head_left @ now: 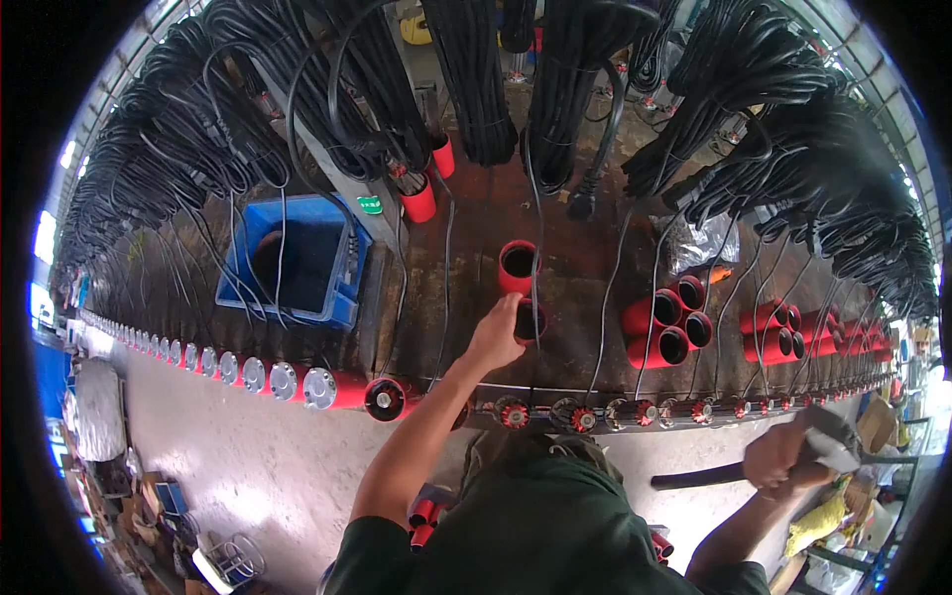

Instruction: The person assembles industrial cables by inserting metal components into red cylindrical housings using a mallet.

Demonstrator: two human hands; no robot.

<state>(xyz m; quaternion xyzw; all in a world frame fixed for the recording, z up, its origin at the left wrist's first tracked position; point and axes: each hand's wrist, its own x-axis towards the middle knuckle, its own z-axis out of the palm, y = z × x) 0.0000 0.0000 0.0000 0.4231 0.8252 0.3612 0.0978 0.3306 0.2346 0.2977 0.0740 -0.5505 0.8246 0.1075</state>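
— Red tube (531,322) right at the fingertips of the left hand (499,332), mouth up, long axis standing upright off the bench (585,278). Fingers curled over the rim, gripping it.

— Second upright tube?

— Just beyond the fingers, touching or nearly touching the held one: another red tube (517,266), also mouth up. Two standing there in all.

— Nearer hand?

— Left, by far. Right hand (783,458) well off to the right and lower, clenched around a grey tool (831,441) with a dark handle (699,476) trailing back toward the body.

— Other tubes?

— To the right of the fingers, a stack of four lying on their sides (669,322), mouths facing the camera. Farther right, another pile of lying tubes (793,332), count unclear, blurred toward the rim. Beyond the fingers and left, two more hanging among the black cables (466,79).

— Below the fingers?

— Row of capped tubes along the bench edge (297,382), too many and too small at the far end to count. Blue bin (342,297) to the left of the fingers, well apart.
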